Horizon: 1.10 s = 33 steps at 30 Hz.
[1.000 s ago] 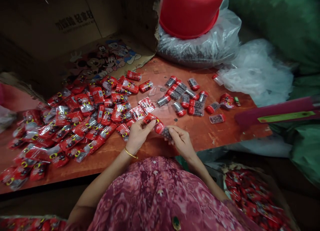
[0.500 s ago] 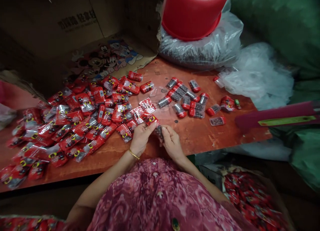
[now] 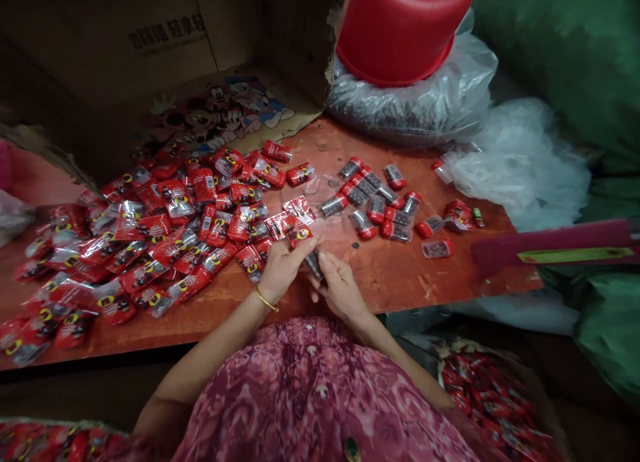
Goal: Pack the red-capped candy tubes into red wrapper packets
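Note:
Close to my body, my left hand (image 3: 283, 270) pinches a small red printed packet (image 3: 301, 235) with a yellow and black mark. A small clear container with dark contents (image 3: 315, 265) slants down from the packet, between my two hands. My right hand (image 3: 341, 283) is closed at its right side, thumb and fingertips against it; how far it sits inside the packet is hidden by my fingers. Flat red and clear packets (image 3: 300, 210) lie just beyond my left hand. Red-capped clear containers (image 3: 370, 187) with dark contents lie loose on the table to the right.
Filled red packets (image 3: 165, 229) are heaped across the left of the red-brown table (image 3: 400, 282). Behind them stands an open cardboard box (image 3: 225, 42). A red tub (image 3: 405, 32) rests on a filled clear bag (image 3: 410, 112). A purple bar (image 3: 555, 244) juts in from the right.
The dark container has tilted a little between my hands, and my right fingers have shifted on it. The view has moved slightly; the heap and loose containers lie as before.

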Available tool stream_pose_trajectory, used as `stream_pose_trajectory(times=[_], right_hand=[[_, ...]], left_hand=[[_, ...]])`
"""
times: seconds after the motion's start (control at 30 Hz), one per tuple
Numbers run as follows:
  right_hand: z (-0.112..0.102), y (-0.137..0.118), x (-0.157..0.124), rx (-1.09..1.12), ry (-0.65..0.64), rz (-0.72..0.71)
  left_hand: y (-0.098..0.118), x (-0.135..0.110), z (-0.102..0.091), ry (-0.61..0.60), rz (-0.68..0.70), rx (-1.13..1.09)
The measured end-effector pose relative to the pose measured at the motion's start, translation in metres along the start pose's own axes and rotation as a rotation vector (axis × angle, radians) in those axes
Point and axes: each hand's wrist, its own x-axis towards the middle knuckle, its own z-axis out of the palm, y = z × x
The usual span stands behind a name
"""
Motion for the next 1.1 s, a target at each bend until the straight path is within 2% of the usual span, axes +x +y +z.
stream_pose_trajectory(times=[0.1,0.23,0.33,0.4,0.5,0.67,0.73,0.9,0.97,1.1], right_hand=[[0.004,-0.001,-0.003,-0.003,0.043,-0.038],[0.006,0.0,-0.009,-0.312,0.293,-0.265],[0.004,0.003,-0.008,-0.518,0.374,-0.387],[0.001,0.004,-0.005,-0.579,0.368,-0.419],[-0.004,0.006,0.0,-0.641,0.323,-0.427],[-0.009,0.007,0.002,-0.675,0.273,-0.396],[-0.009,0.005,0.002,-0.605,0.258,-0.369],[-0.007,0.001,0.001,-0.236,0.123,-0.163],[-0.007,0.002,0.0,-0.286,0.147,-0.2],[-0.01,0.007,-0.001,-0.557,0.255,-0.36]], left_hand=[[-0.001,-0.004,0.002,-0.083,-0.025,-0.087],[-0.006,-0.01,0.011,-0.121,0.05,-0.121],[-0.009,-0.012,0.014,-0.106,0.074,-0.019],[-0.009,-0.011,0.014,-0.094,0.083,-0.016],[-0.006,-0.007,0.01,-0.052,0.093,-0.137],[0.003,0.002,0.001,0.074,0.005,-0.209],[0.006,0.004,0.002,0.084,-0.019,-0.217],[0.011,0.004,0.009,0.089,-0.054,-0.274],[0.009,0.004,0.01,0.116,-0.055,-0.272],[0.001,0.006,0.009,0.233,0.033,-0.138]])
